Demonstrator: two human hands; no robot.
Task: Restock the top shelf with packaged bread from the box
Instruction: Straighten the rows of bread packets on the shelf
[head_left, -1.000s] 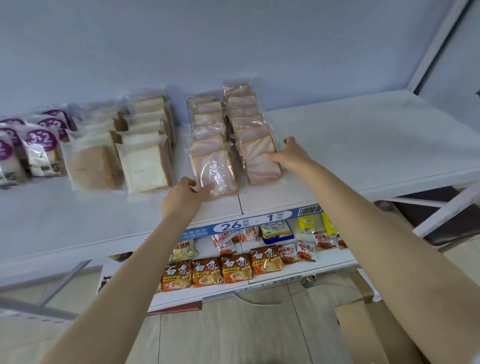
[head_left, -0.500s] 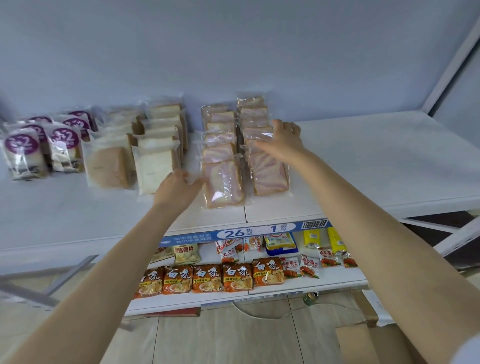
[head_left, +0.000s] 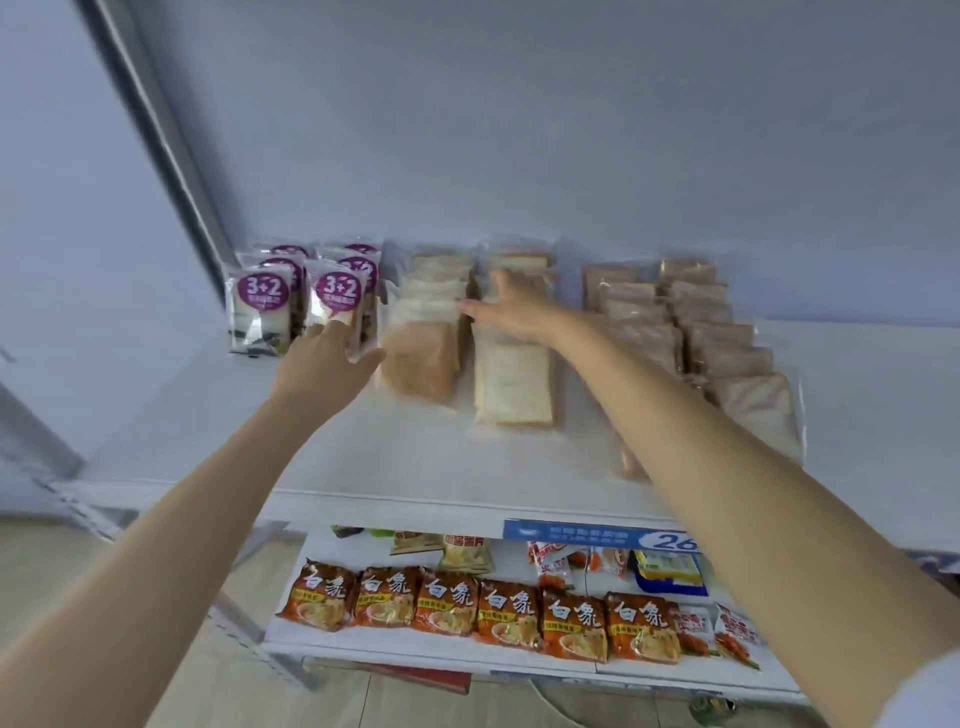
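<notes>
The white top shelf (head_left: 208, 415) carries rows of packaged bread. From left to right stand purple-labelled "3+2" packs (head_left: 260, 306), a row of brown bread packs (head_left: 421, 364), a row of white toast packs (head_left: 514, 384) and two rows of pinkish sandwich packs (head_left: 737, 364). My left hand (head_left: 324, 358) reaches with straight fingers to the left side of the front brown pack, in front of the "3+2" packs, and holds nothing. My right hand (head_left: 511, 306) lies with spread fingers on top of the white toast row. The box is out of view.
Below the top shelf, a lower shelf (head_left: 467, 652) holds several orange instant noodle packs (head_left: 447, 603) and small snack bags (head_left: 685, 623). A blue price strip (head_left: 597, 535) runs along the top shelf's front edge. A grey upright post (head_left: 156, 130) rises at the left.
Both hands have left the pinkish sandwich rows and moved left to the brown and white toast rows. The view has swung left with them.
</notes>
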